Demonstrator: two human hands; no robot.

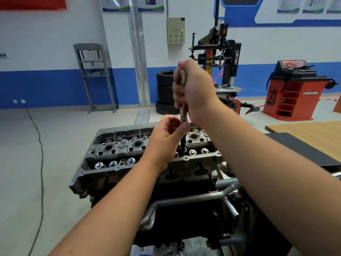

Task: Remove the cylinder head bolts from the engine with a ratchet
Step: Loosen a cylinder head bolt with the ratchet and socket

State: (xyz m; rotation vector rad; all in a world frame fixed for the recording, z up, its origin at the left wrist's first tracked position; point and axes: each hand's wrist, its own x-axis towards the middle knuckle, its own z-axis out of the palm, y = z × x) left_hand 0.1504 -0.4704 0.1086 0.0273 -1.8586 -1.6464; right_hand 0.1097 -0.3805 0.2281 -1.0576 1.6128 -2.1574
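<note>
The right hand (195, 87) is gripping the upright handle of a slim silver metal ratchet (183, 111), fingers curled round it, with the tool standing nearly vertical over the grey cast-metal cylinder head (129, 145) of the engine. Below it, the left hand (166, 137) is pinching the shaft just under a bright ring on the tool, thumb and fingers closed round it. The dark lower end of the tool is reaching down into a recess of the head, between the round bores and the row of shiny valve springs (112, 163); the bolt itself is hidden there. The engine is sitting on a dark stand with grey metal tubes (184, 198). Behind, a stack of black tyres (165, 91) is standing by the blue-and-white wall, near a red wheel balancer (295, 93).
</note>
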